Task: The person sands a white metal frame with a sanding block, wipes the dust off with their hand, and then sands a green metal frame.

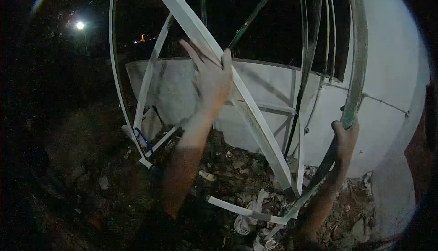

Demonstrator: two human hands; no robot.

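A white square metal beam [258, 121] slants from the upper left down to the frame's lower corner. My left hand [212, 80] lies against its upper part, with the thumb and index finger stretched apart; the other fingers are partly hidden. On the right, my right hand [346, 139] is closed around a curved metal tube [357, 68] with worn green paint. The tube runs up out of view and bends down toward the lower corner. Both the beam and the tube belong to, or rest against, an open metal frame.
A low white wall [178, 80] stands behind the frame, joining a taller white wall [388, 45] at right. Rubble and a crumpled pale cloth [246, 221] lie on the ground. A blue strap [144, 141] is at the left corner. A lamp [80, 25] shines in the darkness.
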